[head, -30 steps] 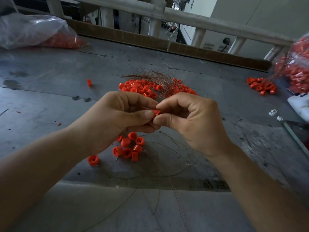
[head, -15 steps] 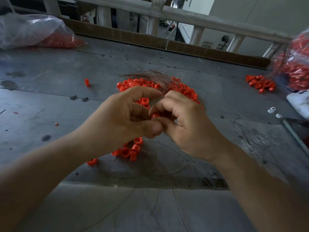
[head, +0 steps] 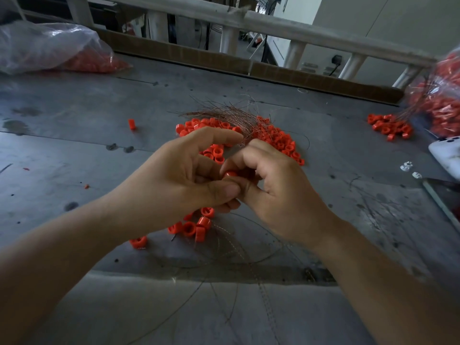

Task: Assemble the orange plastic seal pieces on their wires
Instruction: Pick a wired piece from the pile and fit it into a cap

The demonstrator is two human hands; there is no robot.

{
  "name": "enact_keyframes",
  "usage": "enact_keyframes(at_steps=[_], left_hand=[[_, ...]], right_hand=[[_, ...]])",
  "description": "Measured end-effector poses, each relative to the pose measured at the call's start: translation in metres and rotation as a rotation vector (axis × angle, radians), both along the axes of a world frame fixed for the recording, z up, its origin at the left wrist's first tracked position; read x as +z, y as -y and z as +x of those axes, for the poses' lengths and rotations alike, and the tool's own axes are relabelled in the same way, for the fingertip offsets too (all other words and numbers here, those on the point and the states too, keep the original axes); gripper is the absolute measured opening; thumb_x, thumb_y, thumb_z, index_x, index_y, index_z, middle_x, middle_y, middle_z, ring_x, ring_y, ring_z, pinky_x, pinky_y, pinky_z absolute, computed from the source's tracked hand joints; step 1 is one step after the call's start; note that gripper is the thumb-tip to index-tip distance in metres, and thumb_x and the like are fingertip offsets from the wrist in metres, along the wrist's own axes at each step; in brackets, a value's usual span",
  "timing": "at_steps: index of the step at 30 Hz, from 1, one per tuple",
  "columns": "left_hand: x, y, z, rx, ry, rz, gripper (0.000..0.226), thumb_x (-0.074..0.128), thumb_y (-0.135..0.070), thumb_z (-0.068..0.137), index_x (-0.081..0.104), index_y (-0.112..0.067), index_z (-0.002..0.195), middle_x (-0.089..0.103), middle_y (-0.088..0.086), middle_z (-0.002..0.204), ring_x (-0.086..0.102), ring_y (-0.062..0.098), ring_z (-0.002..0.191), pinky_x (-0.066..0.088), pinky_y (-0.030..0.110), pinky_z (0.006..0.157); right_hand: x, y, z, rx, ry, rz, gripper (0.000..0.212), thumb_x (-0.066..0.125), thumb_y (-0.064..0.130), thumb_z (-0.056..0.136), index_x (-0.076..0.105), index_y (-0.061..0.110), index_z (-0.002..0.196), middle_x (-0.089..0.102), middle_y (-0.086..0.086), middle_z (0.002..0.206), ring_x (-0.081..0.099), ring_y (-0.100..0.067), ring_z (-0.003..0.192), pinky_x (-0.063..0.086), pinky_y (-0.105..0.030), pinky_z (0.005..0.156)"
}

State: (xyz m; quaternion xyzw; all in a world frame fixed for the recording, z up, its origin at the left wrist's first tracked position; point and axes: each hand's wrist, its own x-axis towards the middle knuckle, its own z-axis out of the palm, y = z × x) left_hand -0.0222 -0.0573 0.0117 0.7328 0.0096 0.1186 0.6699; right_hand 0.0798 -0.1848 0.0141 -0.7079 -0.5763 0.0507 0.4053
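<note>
A small orange seal piece (head: pixel 230 174) is pinched between the fingers of my right hand (head: pixel 276 188), above the grey table. My left hand (head: pixel 181 178) meets it from the left, thumb pressed against the right fingers under the piece and index finger arched over it. Whether a wire runs through the piece is hidden by the fingers. Behind the hands lies a heap of orange seal pieces (head: pixel 278 140) with a bundle of thin wires (head: pixel 229 115) across it. A smaller cluster of orange pieces (head: pixel 196 226) lies below the hands, with loose wires (head: pixel 239 247) curling beside it.
A clear plastic bag of orange pieces (head: pixel 57 49) lies at the back left, another bag (head: pixel 440 103) at the right edge with a small pile (head: pixel 388 125) beside it. A white phone (head: pixel 448 155) sits at the right. One stray piece (head: pixel 132 124) stands alone.
Both hands dropped slightly and my left index finger lifted and arched out over the piece. The seal piece stays held between the fingertips.
</note>
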Motion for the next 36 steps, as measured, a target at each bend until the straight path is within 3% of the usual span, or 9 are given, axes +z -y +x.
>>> enact_keyframes(at_steps=[4, 7, 12, 15, 18, 21, 27, 32, 36], left_hand=[[0.003, -0.007, 0.0, -0.033, -0.024, -0.161, 0.045, 0.084, -0.034, 0.057, 0.068, -0.024, 0.098, 0.07, 0.013, 0.075, 0.069, 0.02, 0.066, 0.054, 0.022, 0.056], [0.006, -0.013, 0.002, 0.013, 0.001, -0.211, 0.035, 0.081, -0.014, 0.055, 0.073, -0.024, 0.087, 0.069, 0.009, 0.067, 0.065, 0.016, 0.056, 0.051, 0.02, 0.048], [0.01, -0.019, 0.0, -0.021, 0.088, -0.373, 0.035, 0.07, -0.018, 0.056, 0.074, -0.019, 0.09, 0.07, 0.006, 0.071, 0.064, 0.011, 0.055, 0.05, 0.017, 0.05], [0.01, -0.021, 0.001, 0.036, 0.098, -0.368, 0.038, 0.073, 0.001, 0.052, 0.074, -0.016, 0.086, 0.072, 0.007, 0.075, 0.065, 0.012, 0.055, 0.051, 0.017, 0.05], [0.009, -0.026, 0.002, 0.167, 0.08, -0.342, 0.027, 0.059, 0.002, 0.061, 0.072, -0.012, 0.08, 0.07, 0.006, 0.072, 0.065, 0.014, 0.053, 0.05, 0.017, 0.047], [0.01, -0.025, 0.001, 0.258, 0.047, -0.257, 0.021, 0.058, 0.003, 0.062, 0.067, -0.007, 0.079, 0.066, 0.006, 0.063, 0.063, 0.015, 0.049, 0.048, 0.017, 0.044], [0.012, -0.03, 0.0, 0.345, -0.063, 0.055, 0.027, 0.054, 0.015, 0.077, 0.068, -0.008, 0.073, 0.068, 0.007, 0.062, 0.066, 0.017, 0.053, 0.052, 0.019, 0.047], [0.0, -0.029, 0.001, 0.322, -0.154, 0.533, 0.019, 0.069, -0.023, 0.055, 0.069, -0.035, 0.069, 0.07, -0.013, 0.07, 0.067, 0.008, 0.065, 0.055, 0.023, 0.067], [-0.002, -0.029, 0.003, 0.222, -0.185, 0.753, 0.019, 0.07, -0.024, 0.059, 0.063, -0.042, 0.059, 0.061, -0.037, 0.075, 0.053, -0.021, 0.077, 0.035, -0.005, 0.064]], right_hand=[[0.004, 0.001, 0.0, 0.006, -0.098, 0.035, 0.022, 0.071, 0.029, 0.071, 0.055, 0.033, 0.086, 0.051, 0.014, 0.085, 0.051, 0.003, 0.079, 0.043, -0.012, 0.069], [0.007, 0.003, 0.005, -0.01, -0.183, 0.014, 0.035, 0.064, 0.04, 0.07, 0.053, 0.034, 0.102, 0.057, 0.016, 0.097, 0.056, 0.004, 0.094, 0.046, -0.017, 0.082], [0.009, 0.006, 0.01, -0.015, -0.228, 0.009, 0.013, 0.06, 0.02, 0.081, 0.061, 0.033, 0.086, 0.061, 0.023, 0.07, 0.059, 0.006, 0.072, 0.044, -0.008, 0.066], [0.011, 0.008, 0.011, -0.059, -0.151, 0.026, 0.02, 0.061, 0.012, 0.084, 0.062, 0.032, 0.078, 0.059, 0.025, 0.061, 0.058, 0.006, 0.065, 0.041, -0.007, 0.06], [0.014, 0.011, 0.012, -0.132, -0.101, 0.048, 0.016, 0.063, 0.012, 0.084, 0.068, 0.026, 0.078, 0.066, 0.01, 0.066, 0.062, -0.005, 0.065, 0.046, -0.015, 0.056], [0.015, 0.01, 0.01, -0.176, -0.048, -0.001, 0.014, 0.063, 0.011, 0.084, 0.069, 0.022, 0.076, 0.068, -0.003, 0.064, 0.062, -0.022, 0.059, 0.048, -0.035, 0.054], [0.016, 0.013, 0.021, -0.173, -0.055, -0.193, 0.015, 0.062, 0.016, 0.084, 0.068, 0.025, 0.074, 0.057, 0.004, 0.049, 0.052, -0.024, 0.049, 0.041, -0.032, 0.046], [0.012, 0.015, 0.024, -0.125, -0.003, -0.455, 0.008, 0.063, 0.023, 0.084, 0.071, 0.024, 0.082, 0.059, 0.016, 0.058, 0.057, 0.002, 0.059, 0.042, -0.008, 0.054], [0.01, 0.014, 0.024, -0.105, 0.051, -0.595, 0.012, 0.063, 0.029, 0.085, 0.072, 0.023, 0.09, 0.055, 0.02, 0.069, 0.052, 0.011, 0.067, 0.037, 0.001, 0.062]])
